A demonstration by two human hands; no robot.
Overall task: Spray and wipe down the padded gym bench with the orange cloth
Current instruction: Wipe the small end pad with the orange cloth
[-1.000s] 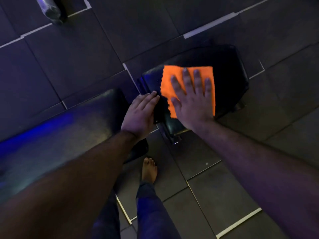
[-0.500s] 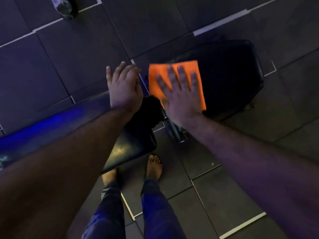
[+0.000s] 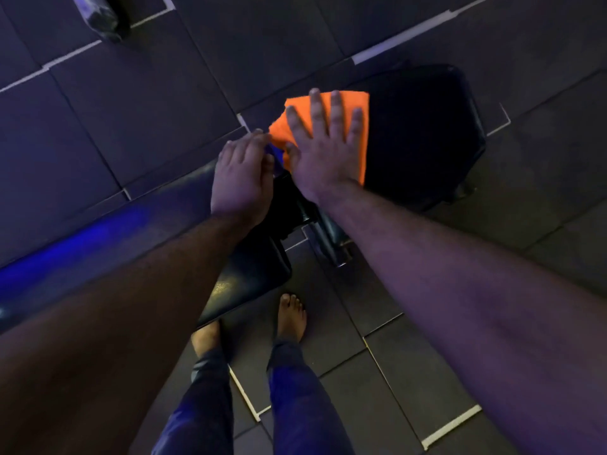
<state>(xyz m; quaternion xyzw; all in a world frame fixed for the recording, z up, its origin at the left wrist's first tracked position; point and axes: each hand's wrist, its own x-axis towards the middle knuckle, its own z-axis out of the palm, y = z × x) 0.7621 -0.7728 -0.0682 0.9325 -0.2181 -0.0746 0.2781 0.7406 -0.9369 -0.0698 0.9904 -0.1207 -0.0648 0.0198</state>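
Note:
The orange cloth (image 3: 360, 156) lies flat on the near left part of the bench's black seat pad (image 3: 427, 142). My right hand (image 3: 323, 159) presses down on it, palm flat and fingers spread. My left hand (image 3: 241, 182) rests on the end of the long black back pad (image 3: 98, 238). Its fingers bend over the pad's far edge, right beside the cloth's left corner. Whether they touch the cloth I cannot tell. The room is dim with blue light on the long pad.
A dark bottle-like object (image 3: 98, 14) stands on the tiled floor at the top left. The bench's metal frame (image 3: 331, 244) shows in the gap between the two pads. My bare feet (image 3: 290, 318) stand close to the bench's near side.
My right hand slid the cloth towards the seat pad's left end. My left hand lifted off the long pad, then came back down on its end beside the cloth.

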